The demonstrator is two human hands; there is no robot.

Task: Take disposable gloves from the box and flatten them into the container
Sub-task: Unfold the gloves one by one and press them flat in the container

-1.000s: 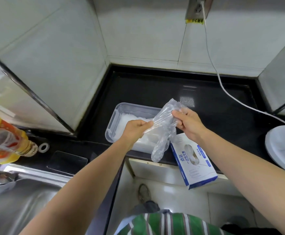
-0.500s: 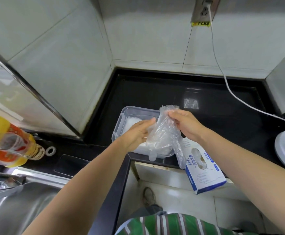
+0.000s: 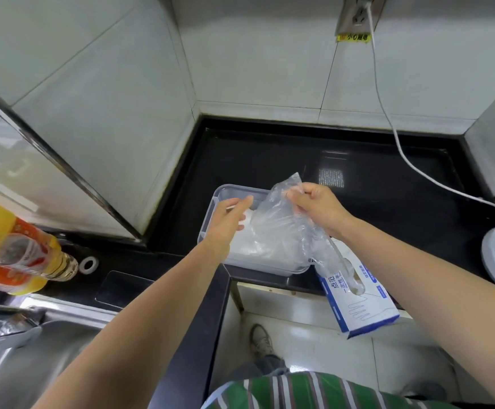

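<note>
**Clear glove held over a container of stacked gloves**

A clear disposable glove [image 3: 281, 228] hangs crumpled above a see-through plastic container [image 3: 211, 211]. Its upper end is pinched between the thumb and curled fingers of the right hand [image 3: 320, 208]. The glove's lower end trails past the container's right corner and over the blue-and-white box [image 3: 361, 302].

The left hand [image 3: 228, 221] reaches over the container's left side with its fingers straight and loose, holding nothing. Whether its fingertips touch the glove cannot be told. The two hands are apart, with the glove between them.

Inside the container lies a whitish stack of gloves [image 3: 244, 246] that covers its floor. The box lies flat just right of the container and juts past the front edge of the black counter [image 3: 270, 160]. More gloves show in its oval opening.

Farther left on the counter sit a yellow-labelled bottle [image 3: 19, 252] and a small white ring [image 3: 88, 264], beside a steel sink [image 3: 40, 367]. A white cable [image 3: 399, 152] runs from a wall socket [image 3: 355, 13] down across the counter's right side.
</note>
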